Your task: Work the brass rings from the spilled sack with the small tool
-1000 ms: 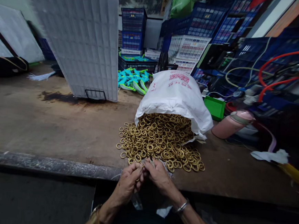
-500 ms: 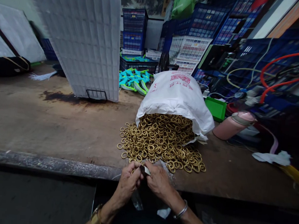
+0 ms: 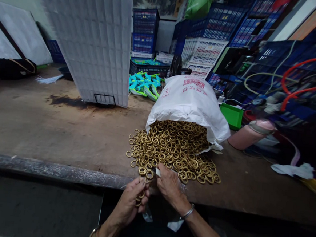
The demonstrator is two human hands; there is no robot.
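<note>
At the table's front edge, my left hand (image 3: 131, 200) is closed around several brass-coloured rings (image 3: 140, 198), some of them showing between the fingers. My right hand (image 3: 169, 185) grips a small tool (image 3: 157, 172) with a pale body and a dark tip; its exact kind is not clear. That tip reaches the near side of a heap of loose rings (image 3: 169, 148). The heap spills from the mouth of a white woven sack (image 3: 191, 99) lying on its side, with red print on top.
A tall ribbed white panel (image 3: 89, 43) stands on the wooden table (image 3: 90, 138) at left. Turquoise pieces (image 3: 144, 84) lie behind the sack. To the right are a green tray (image 3: 231, 116), a pink bottle (image 3: 251, 134) and red tubing. Stacked crates (image 3: 204, 51) fill the back.
My hands were close together at the tool and have moved apart. The right hand with the tool shifted up to the heap's edge; the left turned, showing the rings in it.
</note>
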